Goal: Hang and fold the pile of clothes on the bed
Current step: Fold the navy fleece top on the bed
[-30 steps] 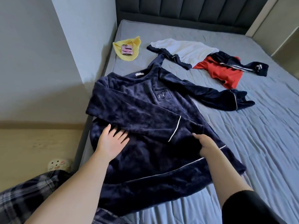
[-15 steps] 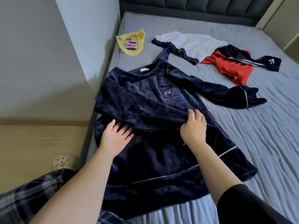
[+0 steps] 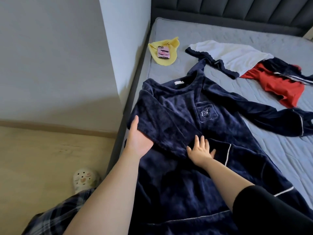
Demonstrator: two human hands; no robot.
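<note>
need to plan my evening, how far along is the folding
Done: one sleeve of the navy top lies folded across its front. In hand: the right hand presses that sleeve flat, the left hand at the fold's edge. Left: the other sleeve is outstretched; the white and red garment lies unfolded.

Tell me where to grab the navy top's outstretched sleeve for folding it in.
Pinch the cuff at its white piping, coming from above on the right. The sleeve lies flat on the bed, so the cuff is its free, uncovered end; its edge should lift easily.
</note>
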